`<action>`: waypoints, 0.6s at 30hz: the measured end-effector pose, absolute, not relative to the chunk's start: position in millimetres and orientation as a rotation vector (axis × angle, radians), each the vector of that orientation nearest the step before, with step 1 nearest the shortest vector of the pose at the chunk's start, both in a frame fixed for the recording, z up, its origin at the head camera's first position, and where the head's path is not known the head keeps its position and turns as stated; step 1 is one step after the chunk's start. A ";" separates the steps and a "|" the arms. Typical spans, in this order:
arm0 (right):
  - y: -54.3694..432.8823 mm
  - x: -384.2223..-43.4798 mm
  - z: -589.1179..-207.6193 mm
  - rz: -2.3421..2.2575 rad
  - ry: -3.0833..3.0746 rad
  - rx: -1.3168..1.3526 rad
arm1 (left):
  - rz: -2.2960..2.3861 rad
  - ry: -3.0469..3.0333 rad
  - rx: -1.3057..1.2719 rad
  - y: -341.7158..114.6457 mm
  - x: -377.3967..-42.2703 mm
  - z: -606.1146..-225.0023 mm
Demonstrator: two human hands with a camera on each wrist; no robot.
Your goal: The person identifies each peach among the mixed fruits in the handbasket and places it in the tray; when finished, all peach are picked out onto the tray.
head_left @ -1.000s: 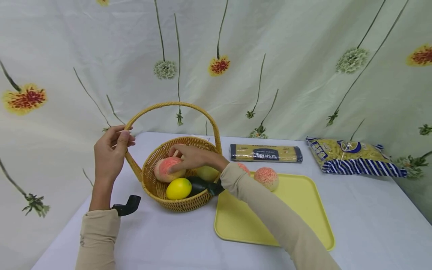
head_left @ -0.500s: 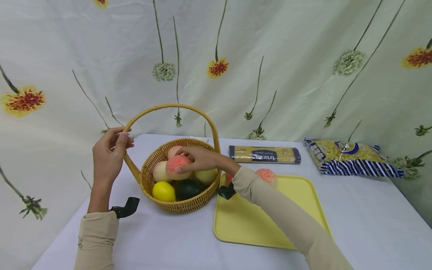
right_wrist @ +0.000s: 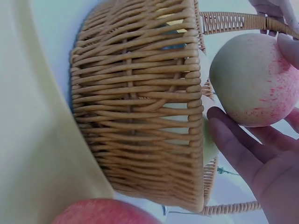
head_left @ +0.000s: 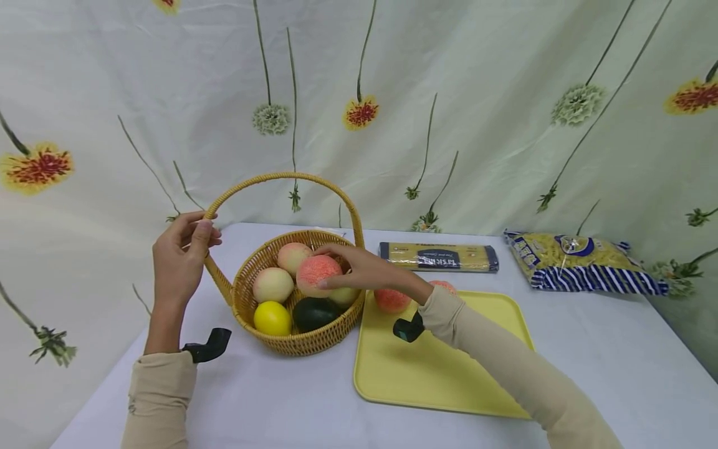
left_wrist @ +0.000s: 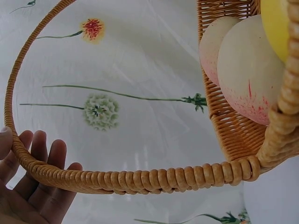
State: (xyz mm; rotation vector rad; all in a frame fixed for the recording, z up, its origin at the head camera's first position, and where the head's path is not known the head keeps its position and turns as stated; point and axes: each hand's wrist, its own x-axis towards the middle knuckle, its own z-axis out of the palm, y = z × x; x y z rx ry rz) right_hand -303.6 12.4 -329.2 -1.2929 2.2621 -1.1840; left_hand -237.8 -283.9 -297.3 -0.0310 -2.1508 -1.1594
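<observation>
My left hand (head_left: 182,249) grips the left side of the wicker basket's arched handle (left_wrist: 140,181), fingers and thumb around it. Over the right part of the basket (head_left: 305,345), my right hand (head_left: 364,269) holds a pink-blushed peach (head_left: 318,275) between thumb and fingers. The right wrist view shows that peach (right_wrist: 257,79) above the rim, pale on one side. Inside the basket lie a pale peach (head_left: 273,285), another peach (head_left: 293,257), a yellow lemon (head_left: 272,318) and a dark green oval fruit or vegetable (head_left: 315,313). A pale greenish round fruit (head_left: 343,297) is partly hidden behind the held peach.
Right of the basket is a yellow tray (head_left: 437,380) with a red-pink peach (head_left: 391,300) and another peach (head_left: 443,286) mostly hidden by the right arm. Behind it lie a spaghetti pack (head_left: 439,257) and a pasta bag (head_left: 583,262). A floral curtain hangs behind the table.
My right hand has lifted the peach from the basket's left side and carried it rightward. The lemon has shifted left, and the dark green item shows more. My left hand stays on the handle.
</observation>
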 end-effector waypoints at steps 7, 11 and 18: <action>30.1 -295.3 -330.4 -1.185 2.275 -1.276 | -1.156 -2.152 -0.025 -285.5 -238.2 -297.8; 40.1 -287.1 -332.2 -1.192 2.269 -1.254 | -1.158 -2.152 -0.023 -285.2 -237.4 -297.1; 57.8 -277.0 -336.1 -1.289 2.209 -1.216 | -1.154 -2.160 -0.022 -283.7 -238.0 -296.8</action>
